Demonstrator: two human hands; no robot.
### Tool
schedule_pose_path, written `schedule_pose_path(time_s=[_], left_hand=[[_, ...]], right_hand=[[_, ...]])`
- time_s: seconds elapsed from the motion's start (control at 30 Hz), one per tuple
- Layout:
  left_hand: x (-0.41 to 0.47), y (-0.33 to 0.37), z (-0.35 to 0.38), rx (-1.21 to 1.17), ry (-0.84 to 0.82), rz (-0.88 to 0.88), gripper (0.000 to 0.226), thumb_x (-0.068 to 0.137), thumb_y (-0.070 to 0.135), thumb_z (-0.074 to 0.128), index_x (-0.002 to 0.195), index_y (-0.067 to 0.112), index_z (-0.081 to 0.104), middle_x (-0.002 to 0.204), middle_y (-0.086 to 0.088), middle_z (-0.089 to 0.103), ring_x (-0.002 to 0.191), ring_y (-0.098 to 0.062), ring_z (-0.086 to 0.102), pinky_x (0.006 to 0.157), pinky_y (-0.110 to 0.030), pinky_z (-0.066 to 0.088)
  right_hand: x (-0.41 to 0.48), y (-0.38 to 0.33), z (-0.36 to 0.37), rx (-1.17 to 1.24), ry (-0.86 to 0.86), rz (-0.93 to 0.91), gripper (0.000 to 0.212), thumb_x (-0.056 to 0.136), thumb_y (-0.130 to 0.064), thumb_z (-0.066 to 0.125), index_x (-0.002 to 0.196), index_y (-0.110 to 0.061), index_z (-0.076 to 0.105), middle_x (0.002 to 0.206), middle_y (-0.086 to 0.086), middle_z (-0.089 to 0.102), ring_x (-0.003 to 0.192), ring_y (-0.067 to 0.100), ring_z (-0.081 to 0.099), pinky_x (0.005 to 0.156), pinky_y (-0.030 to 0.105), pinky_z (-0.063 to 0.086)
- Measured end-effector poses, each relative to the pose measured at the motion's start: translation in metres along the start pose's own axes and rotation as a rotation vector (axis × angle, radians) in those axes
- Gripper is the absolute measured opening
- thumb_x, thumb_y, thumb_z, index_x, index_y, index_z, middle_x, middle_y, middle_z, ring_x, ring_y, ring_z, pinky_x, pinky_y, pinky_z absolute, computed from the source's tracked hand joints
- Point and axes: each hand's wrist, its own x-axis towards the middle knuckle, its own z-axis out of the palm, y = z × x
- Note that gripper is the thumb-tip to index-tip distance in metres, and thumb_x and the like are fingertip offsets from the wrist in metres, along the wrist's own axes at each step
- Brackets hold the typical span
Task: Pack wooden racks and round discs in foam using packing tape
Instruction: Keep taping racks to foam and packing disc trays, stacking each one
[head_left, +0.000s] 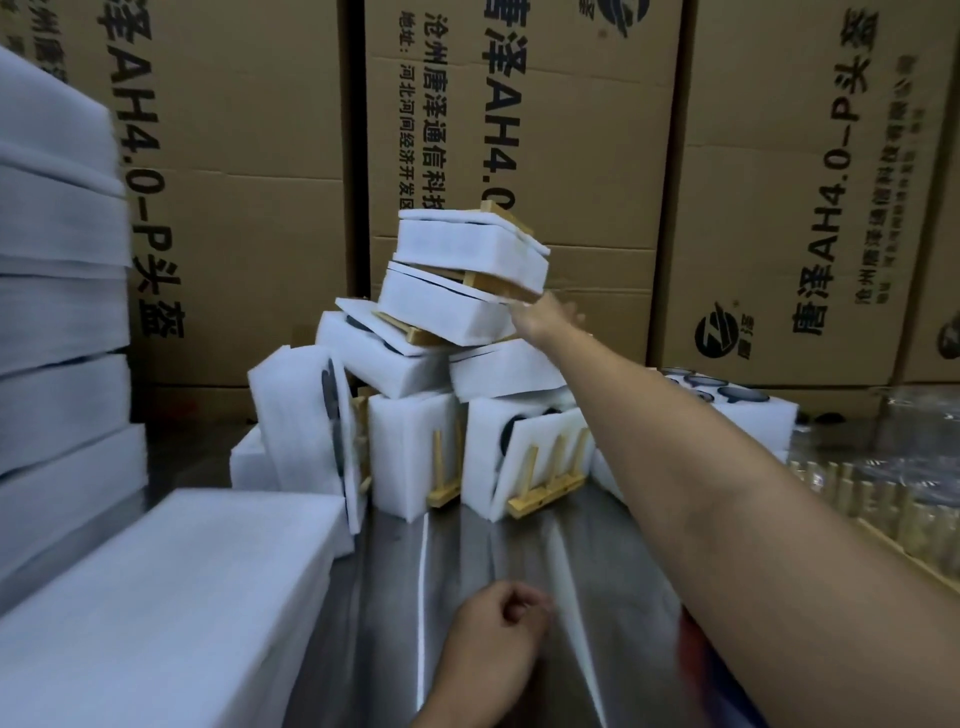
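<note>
Seven foam packs (472, 252) piled; right hand (545, 319) grip unreadable from blur, left hand (493, 634) fisted, empty.

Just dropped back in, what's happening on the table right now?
The person's right grip reaches to the top of a pile of foam packs at the back of the table; blur hides whether it holds one. The left grip rests curled on the table, holding nothing visible. Foam sheets are stacked at left.
</note>
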Motion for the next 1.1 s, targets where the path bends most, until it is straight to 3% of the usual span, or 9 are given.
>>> schedule_pose_path(time_s=[0.1, 0.27, 0.4, 0.57, 0.67, 0.8, 0.93, 1.1], left_hand=[[0.000, -0.002, 0.000, 0.003, 0.015, -0.013, 0.019, 0.082, 0.009, 0.062, 0.068, 0.021, 0.067, 0.058, 0.003, 0.065, 0.054, -0.008, 0.058, 0.059, -0.025, 0.049], [-0.002, 0.000, 0.002, 0.001, 0.025, -0.009, 0.025, 0.084, 0.004, 0.056, 0.069, 0.021, 0.067, 0.062, 0.001, 0.065, 0.055, -0.011, 0.058, 0.059, -0.027, 0.051], [-0.003, 0.002, 0.001, -0.017, 0.027, -0.014, 0.025, 0.085, 0.001, 0.055, 0.073, 0.019, 0.066, 0.066, -0.004, 0.064, 0.054, -0.011, 0.056, 0.050, -0.019, 0.045], [-0.005, 0.003, 0.000, -0.034, 0.021, -0.015, 0.023, 0.086, 0.000, 0.053, 0.075, 0.015, 0.065, 0.065, -0.006, 0.064, 0.050, -0.009, 0.056, 0.051, -0.018, 0.044], [-0.006, 0.004, -0.001, -0.041, 0.008, -0.005, 0.021, 0.087, 0.000, 0.053, 0.076, 0.013, 0.065, 0.066, -0.007, 0.063, 0.048, -0.007, 0.056, 0.050, -0.017, 0.044], [-0.006, 0.004, -0.003, -0.044, -0.009, -0.009, 0.017, 0.089, 0.006, 0.055, 0.078, 0.014, 0.066, 0.066, -0.005, 0.065, 0.050, -0.006, 0.056, 0.050, -0.016, 0.043], [-0.002, 0.000, -0.004, -0.081, -0.007, -0.038, 0.016, 0.089, 0.008, 0.055, 0.080, 0.013, 0.067, 0.063, -0.003, 0.065, 0.053, -0.008, 0.058, 0.050, -0.018, 0.044], [-0.002, 0.000, -0.006, -0.052, -0.005, -0.037, 0.016, 0.090, 0.011, 0.055, 0.080, 0.016, 0.067, 0.062, -0.001, 0.066, 0.053, -0.006, 0.059, 0.051, -0.017, 0.045]], right_hand=[[-0.011, 0.047, -0.011, -0.184, 0.244, -0.035, 0.056, 0.091, -0.043, 0.046, 0.140, -0.016, 0.036, 0.145, 0.014, 0.035, 0.135, 0.034, 0.026, 0.113, 0.049, 0.013], [-0.011, 0.116, -0.041, -0.215, 0.348, 0.151, 0.058, 0.093, -0.052, 0.028, 0.138, -0.019, 0.044, 0.143, 0.017, 0.038, 0.134, 0.038, 0.028, 0.113, 0.057, 0.006], [-0.012, 0.150, -0.059, -0.349, 0.300, 0.245, 0.069, 0.091, -0.058, 0.025, 0.135, -0.009, 0.045, 0.143, 0.021, 0.034, 0.135, 0.039, 0.028, 0.114, 0.058, 0.006], [-0.023, 0.181, -0.074, -0.600, 0.125, 0.118, 0.087, 0.078, -0.083, 0.017, 0.137, -0.025, 0.046, 0.145, 0.016, 0.032, 0.138, 0.037, 0.025, 0.111, 0.060, 0.001], [-0.032, 0.193, -0.086, -0.671, 0.011, -0.018, 0.094, 0.069, -0.088, 0.036, 0.143, -0.030, 0.035, 0.151, 0.011, 0.023, 0.140, 0.036, 0.020, 0.113, 0.052, 0.009], [-0.041, 0.198, -0.104, -0.647, -0.069, -0.195, 0.086, 0.068, -0.065, 0.070, 0.142, -0.036, 0.038, 0.149, 0.006, 0.022, 0.135, 0.033, 0.028, 0.114, 0.043, 0.022], [-0.049, 0.193, -0.103, -0.528, 0.013, -0.208, 0.075, 0.071, -0.057, 0.074, 0.137, -0.031, 0.048, 0.143, 0.004, 0.025, 0.129, 0.035, 0.029, 0.111, 0.038, 0.019], [-0.073, 0.166, -0.115, -0.570, 0.111, -0.262, 0.069, 0.071, -0.057, 0.073, 0.129, -0.025, 0.054, 0.139, 0.006, 0.026, 0.123, 0.037, 0.027, 0.110, 0.039, 0.014]])
